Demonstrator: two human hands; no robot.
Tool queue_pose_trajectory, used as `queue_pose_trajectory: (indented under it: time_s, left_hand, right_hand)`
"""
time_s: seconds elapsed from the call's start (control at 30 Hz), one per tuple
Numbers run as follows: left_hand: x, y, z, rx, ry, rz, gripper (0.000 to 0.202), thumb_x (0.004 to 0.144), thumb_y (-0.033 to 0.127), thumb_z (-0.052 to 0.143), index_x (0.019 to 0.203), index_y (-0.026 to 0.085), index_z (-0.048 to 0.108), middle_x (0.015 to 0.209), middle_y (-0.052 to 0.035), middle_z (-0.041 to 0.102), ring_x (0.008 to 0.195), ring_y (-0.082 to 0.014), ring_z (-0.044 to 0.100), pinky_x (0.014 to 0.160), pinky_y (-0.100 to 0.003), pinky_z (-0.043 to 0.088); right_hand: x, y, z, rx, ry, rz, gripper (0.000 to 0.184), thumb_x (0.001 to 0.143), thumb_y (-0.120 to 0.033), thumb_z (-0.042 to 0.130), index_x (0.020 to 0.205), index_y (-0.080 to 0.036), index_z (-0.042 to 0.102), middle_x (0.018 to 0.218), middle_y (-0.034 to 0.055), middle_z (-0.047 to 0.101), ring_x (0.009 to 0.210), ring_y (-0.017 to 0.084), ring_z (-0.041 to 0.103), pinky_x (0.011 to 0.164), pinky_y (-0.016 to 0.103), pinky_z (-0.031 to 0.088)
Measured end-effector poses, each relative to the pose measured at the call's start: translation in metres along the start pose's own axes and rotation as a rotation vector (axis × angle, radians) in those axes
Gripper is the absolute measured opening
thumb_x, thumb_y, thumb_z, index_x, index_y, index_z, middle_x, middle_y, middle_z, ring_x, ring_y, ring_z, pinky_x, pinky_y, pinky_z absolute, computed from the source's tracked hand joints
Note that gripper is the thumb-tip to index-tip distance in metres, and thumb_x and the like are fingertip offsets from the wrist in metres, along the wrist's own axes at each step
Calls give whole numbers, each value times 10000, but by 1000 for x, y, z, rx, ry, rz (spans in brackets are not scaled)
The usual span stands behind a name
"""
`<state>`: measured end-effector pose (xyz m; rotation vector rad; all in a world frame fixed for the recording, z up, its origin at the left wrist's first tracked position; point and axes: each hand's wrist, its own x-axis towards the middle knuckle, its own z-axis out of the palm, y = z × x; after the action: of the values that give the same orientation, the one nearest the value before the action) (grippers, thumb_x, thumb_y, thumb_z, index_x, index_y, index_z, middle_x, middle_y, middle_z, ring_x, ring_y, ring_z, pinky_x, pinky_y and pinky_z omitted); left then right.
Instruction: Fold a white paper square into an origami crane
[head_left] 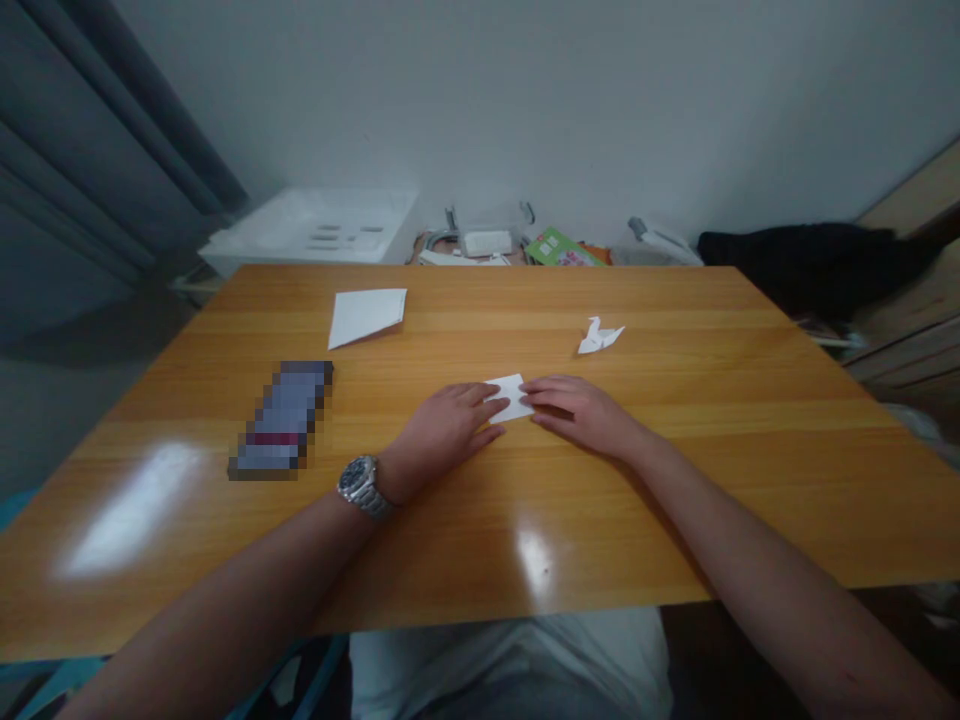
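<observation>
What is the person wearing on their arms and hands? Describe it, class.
The left hand and right hand are bare: no gloves, and no rings that show. No sleeves are in view on either arm. At the left wrist sits a silver metal-link watch with a round dark dial.

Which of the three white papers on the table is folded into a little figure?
The paper figure at the far right, with raised points. The larger sheet and the small piece in the middle lie flat.
</observation>
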<state>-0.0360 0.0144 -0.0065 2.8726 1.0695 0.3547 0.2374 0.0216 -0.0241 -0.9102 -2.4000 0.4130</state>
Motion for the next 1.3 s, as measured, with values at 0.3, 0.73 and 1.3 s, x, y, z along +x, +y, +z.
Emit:
queue_pose_trajectory:
  time_s: [0.3, 0.73, 1.3]
  left_hand:
    - [2, 0, -4, -29, -4, 27, 345, 1032, 308, 508, 1329, 178, 625, 1354, -116, 646, 1178, -259, 643, 1030, -421, 520]
    - [2, 0, -5, -41, 8, 33, 337, 1030, 312, 510, 1321, 186, 624, 1327, -116, 649, 1158, -253, 642, 996, -410, 540]
    - [1, 5, -5, -52, 70, -12, 391, 1014, 418, 559, 1325, 191, 627, 1280, -103, 696, 1145, -258, 669, 990, -394, 539]
  right_hand:
    - [1, 0, 2, 38, 32, -21, 185, 944, -238, 674, 1106, -237, 763, 1254, 93, 738, 1164, 242, 687, 1018, 448, 540]
    - [0, -4, 2, 39, 28, 14, 177, 984, -267, 621, 1095, -253, 758, 1216, 67, 759, 1121, 224, 713, 1002, 447, 559]
    - [3, -12, 0, 6, 88, -14, 156, 1002, -295, 598, 1004, -249, 747, 1145, 60, 774, 1064, 225, 715, 947, 412, 562]
